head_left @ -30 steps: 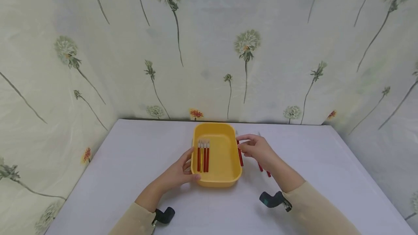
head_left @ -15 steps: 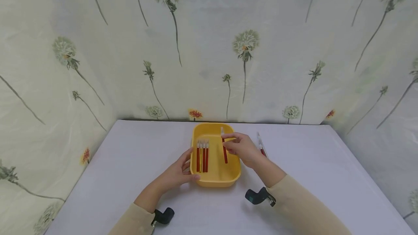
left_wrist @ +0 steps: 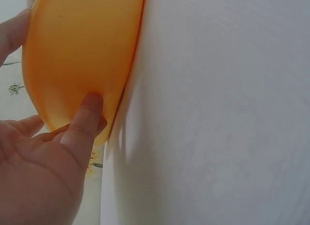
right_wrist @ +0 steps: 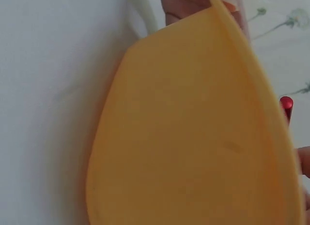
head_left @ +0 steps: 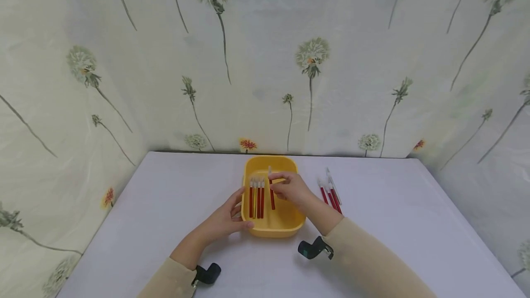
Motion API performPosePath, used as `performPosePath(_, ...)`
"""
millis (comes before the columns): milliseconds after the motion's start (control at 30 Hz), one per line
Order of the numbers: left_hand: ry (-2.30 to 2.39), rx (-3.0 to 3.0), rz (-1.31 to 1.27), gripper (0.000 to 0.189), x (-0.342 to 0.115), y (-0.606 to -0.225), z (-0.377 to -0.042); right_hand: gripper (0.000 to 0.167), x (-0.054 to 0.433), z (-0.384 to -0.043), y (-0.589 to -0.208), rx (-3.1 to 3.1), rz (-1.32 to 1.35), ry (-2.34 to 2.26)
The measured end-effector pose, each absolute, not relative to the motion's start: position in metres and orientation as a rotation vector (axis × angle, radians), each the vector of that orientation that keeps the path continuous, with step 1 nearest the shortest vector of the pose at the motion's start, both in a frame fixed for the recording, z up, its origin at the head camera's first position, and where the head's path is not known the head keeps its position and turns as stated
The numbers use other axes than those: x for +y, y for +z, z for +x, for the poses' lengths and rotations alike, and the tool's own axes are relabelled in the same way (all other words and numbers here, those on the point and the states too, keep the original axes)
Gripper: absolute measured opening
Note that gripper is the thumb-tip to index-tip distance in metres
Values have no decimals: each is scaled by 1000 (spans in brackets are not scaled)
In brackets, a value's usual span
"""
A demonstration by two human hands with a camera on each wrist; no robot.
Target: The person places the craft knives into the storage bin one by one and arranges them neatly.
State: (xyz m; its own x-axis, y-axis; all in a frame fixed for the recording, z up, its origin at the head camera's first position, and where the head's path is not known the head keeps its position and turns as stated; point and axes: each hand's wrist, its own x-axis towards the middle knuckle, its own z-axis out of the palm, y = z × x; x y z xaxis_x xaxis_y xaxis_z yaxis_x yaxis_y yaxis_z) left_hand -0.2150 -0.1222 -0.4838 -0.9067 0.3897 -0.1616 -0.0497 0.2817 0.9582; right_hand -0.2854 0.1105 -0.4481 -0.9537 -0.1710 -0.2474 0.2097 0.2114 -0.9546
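A yellow tray [head_left: 285,217] sits on the table. My left hand [head_left: 225,217] holds its near left corner, thumb at the front and fingers along the left side; the left wrist view shows the thumb [left_wrist: 87,113] against the outer wall. My right hand [head_left: 291,190], over the tray, pinches a slim red pen-like stick [head_left: 272,199] with a pale tip, upright in the head view. Its rounded red end [right_wrist: 286,103] shows past the rim in the right wrist view. Several similar sticks [head_left: 256,201] lie side by side in the tray's left part, one of them yellow.
More red sticks with pale tips [head_left: 332,194] lie on the white table [head_left: 186,174] right of the tray, partly behind the right forearm. A flower-print cloth [head_left: 265,59] hangs behind the table and at both sides. Each wrist bears a black camera.
My right hand has carried the red pen-like stick left, from beside the tray's right rim to over its middle, close to the row. My left hand has stayed on the tray.
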Motion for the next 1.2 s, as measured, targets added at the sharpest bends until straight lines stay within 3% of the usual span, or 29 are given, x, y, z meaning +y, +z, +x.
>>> performPosePath(1200,1662,2177,327,105,-122,-484,-217,23,92,-301,-477,2418,52,-1519)
